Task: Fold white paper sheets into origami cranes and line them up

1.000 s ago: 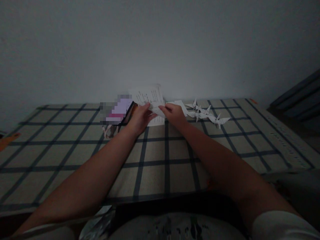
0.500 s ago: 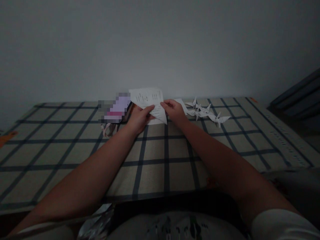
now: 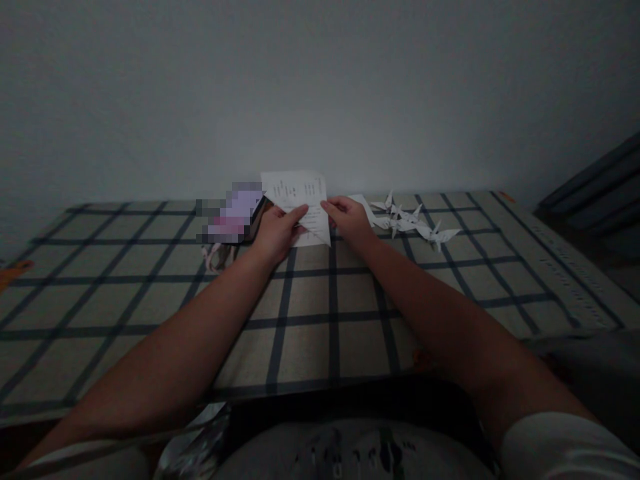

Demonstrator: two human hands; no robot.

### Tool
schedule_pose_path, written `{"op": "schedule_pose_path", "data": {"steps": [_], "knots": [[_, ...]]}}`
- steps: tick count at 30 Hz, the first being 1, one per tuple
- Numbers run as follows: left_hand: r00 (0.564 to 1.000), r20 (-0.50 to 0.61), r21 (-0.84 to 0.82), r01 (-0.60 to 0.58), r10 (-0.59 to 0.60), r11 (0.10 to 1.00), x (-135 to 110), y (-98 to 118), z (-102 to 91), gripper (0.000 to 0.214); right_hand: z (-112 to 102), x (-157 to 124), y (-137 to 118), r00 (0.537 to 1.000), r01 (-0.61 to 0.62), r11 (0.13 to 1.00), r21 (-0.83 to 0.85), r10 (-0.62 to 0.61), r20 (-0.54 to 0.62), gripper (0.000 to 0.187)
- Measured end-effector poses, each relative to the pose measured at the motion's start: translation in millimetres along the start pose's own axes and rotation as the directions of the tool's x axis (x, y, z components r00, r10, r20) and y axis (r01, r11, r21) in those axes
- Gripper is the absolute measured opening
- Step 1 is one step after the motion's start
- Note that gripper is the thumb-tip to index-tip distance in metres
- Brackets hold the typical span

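A printed white sheet of paper (image 3: 300, 190) is held up above the table, between my two hands. My left hand (image 3: 280, 230) pinches its lower left part, thumb on the printed face and fingers behind. At the right edge, the thumb and fingers of my right hand (image 3: 347, 217) are closed on the same sheet. The sheet's lower corner tapers to a point. Just behind my right hand lies another piece of white paper (image 3: 364, 205). Several folded white paper cranes (image 3: 413, 220) sit together to the right of it.
A phone with a blurred, lilac screen (image 3: 240, 210) stands propped left of my left hand, a pale strap-like thing (image 3: 219, 257) at its base. The checked tablecloth (image 3: 310, 347) covers the table, which meets a plain wall (image 3: 320, 87). Something silvery and crinkled (image 3: 195, 443) is near my lap.
The sheet has tilted slightly and now shows its printed face flatter, its lower corner shifted a little left. Both hands keep their pinch and have barely moved.
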State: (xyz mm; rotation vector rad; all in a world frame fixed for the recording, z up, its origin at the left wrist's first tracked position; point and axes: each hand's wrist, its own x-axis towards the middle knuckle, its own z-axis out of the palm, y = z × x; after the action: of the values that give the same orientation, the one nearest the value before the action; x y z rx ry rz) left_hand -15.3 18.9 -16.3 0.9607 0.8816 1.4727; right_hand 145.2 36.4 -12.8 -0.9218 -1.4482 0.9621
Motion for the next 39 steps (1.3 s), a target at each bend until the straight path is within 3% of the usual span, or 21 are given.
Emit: {"op": "schedule_pose_path", "data": {"steps": [19, 31, 39], "knots": [[1.0, 0.03, 0.003, -0.009, 0.009, 1.0, 1, -1, -1.7, 0.026, -1, 4, 5, 1.0, -0.021, 1.0, 0.008, 0.021, -0.004, 0.016], [1.0, -0.018, 0.003, -0.019, 0.019, 1.0, -2, 4, -0.3, 0.025, 0, 3, 6, 1.0, -0.014, 1.0, 0.023, 0.014, -0.026, 0.026], [0.992, 0.06, -0.139, 0.118, -0.111, 0.983, 2, 14, -5.4, 0.028, -1, 3, 2, 0.996, -0.067, 0.997, 0.034, 0.069, -0.059, 0.025]]}}
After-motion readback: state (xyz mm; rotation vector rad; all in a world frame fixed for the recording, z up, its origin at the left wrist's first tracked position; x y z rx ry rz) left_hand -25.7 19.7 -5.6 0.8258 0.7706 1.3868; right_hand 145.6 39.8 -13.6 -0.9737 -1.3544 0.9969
